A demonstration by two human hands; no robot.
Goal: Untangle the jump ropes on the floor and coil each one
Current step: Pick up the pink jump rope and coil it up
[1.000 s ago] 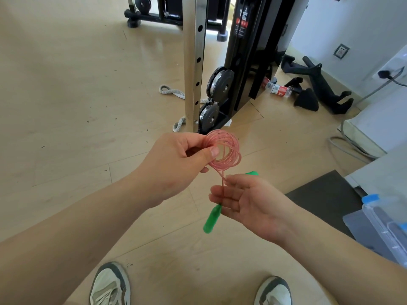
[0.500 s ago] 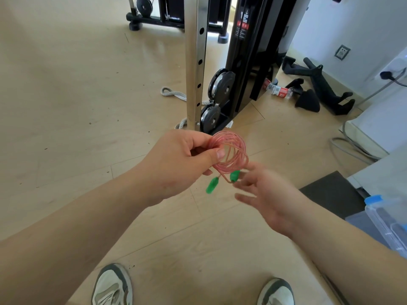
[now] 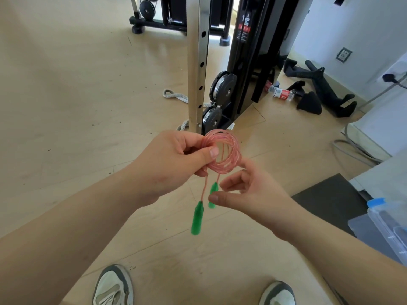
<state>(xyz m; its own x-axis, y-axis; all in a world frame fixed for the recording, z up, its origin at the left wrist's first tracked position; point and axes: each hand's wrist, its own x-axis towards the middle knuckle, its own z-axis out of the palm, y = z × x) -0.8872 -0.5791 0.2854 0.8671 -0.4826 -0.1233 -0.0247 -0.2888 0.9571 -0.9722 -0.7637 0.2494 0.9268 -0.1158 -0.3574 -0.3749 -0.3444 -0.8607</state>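
From the head camera, the left hand [image 3: 174, 164] holds a pink jump rope [image 3: 229, 155] that is wound into a small round coil. The thumb sits on top of the coil and the fingers are under it, so the hand is pinched shut on the rope. The coil is up in the air, in front of the person, above the wooden floor [image 3: 66, 95].

Two green handles hang down from the coil on short bits of rope. The longer handle [image 3: 197, 219] hangs free below the left hand. The shorter handle [image 3: 213, 194] is just beside the right hand [image 3: 253, 192]. The right hand's fingers are curled and spread apart, close to this handle and the coil, and blurry. I cannot tell if they touch the handle.

Two shoes [image 3: 113, 287] show at the bottom. A gym machine [image 3: 242, 62] stands behind the hands.
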